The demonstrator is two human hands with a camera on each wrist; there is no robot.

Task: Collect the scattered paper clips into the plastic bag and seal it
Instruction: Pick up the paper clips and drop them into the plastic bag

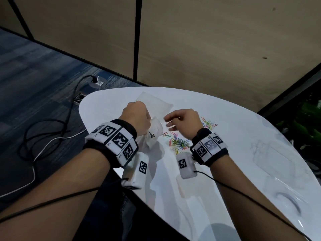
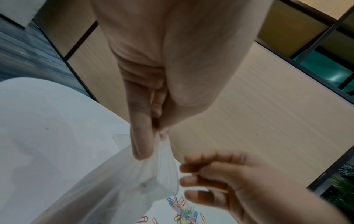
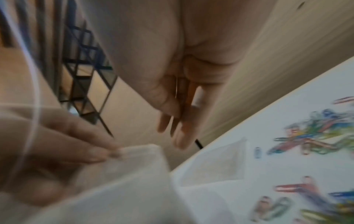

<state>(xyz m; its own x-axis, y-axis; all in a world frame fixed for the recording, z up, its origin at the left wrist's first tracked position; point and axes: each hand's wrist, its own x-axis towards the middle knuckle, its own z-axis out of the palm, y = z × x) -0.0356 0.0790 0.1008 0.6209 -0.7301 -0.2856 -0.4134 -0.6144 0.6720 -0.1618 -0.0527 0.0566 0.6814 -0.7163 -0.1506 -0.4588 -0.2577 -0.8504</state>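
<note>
Pinching the top edge of the plastic bag (image 1: 153, 129) between thumb and fingers, the left hand (image 1: 137, 117) holds it lifted just above the white table (image 1: 243, 145) near the table's left rim. Just beside the bag's mouth, the right hand (image 1: 184, 121) hovers with loosely curled fingers, holding nothing I can make out. Coloured paper clips (image 1: 180, 142) lie heaped below the right wrist, with bare tabletop stretching toward the right.

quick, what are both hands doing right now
Left hand: pinching the top edge of the bag, holding it up.
Right hand: open, fingers loosely curled, holding nothing, right beside the bag.
</note>
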